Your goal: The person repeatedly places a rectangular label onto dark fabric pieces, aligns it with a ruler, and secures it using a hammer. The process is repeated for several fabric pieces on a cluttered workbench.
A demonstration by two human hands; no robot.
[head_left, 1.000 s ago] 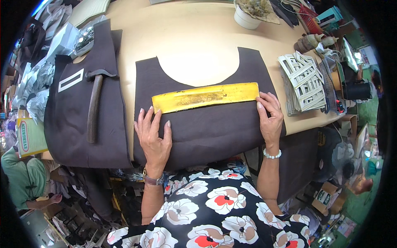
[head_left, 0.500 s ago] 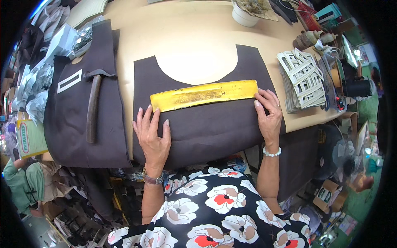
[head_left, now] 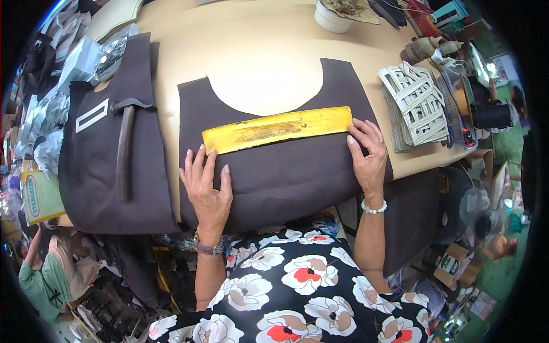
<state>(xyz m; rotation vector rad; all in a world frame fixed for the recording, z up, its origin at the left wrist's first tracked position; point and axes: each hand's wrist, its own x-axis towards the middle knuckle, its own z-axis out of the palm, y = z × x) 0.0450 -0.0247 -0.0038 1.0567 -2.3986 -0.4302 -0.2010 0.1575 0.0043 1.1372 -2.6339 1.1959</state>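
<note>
A dark brown fabric panel (head_left: 269, 183) with a deep curved neckline lies flat on the table in front of me. Across it, just below the curve, rests a long yellow strip (head_left: 229, 137) with a worn brownish patch along its middle. My left hand (head_left: 207, 191) lies on the fabric with fingers spread, its fingertips touching the strip's lower left corner. At the strip's right end, my right hand (head_left: 369, 157) rests with thumb and fingers apart, fingertips against the edge. Neither hand is wrapped round anything.
Left of the panel, a hammer (head_left: 125, 151) and a white rectangular frame (head_left: 92, 116) lie on more dark fabric (head_left: 146, 194). A stack of pale slotted templates (head_left: 413, 106) stands at the right. Behind are a white pot (head_left: 331, 20) and brown bottles (head_left: 420, 50).
The whole view has shifted slightly; my hands and the strip keep their places on the fabric. A person in green at the lower left has changed posture.
</note>
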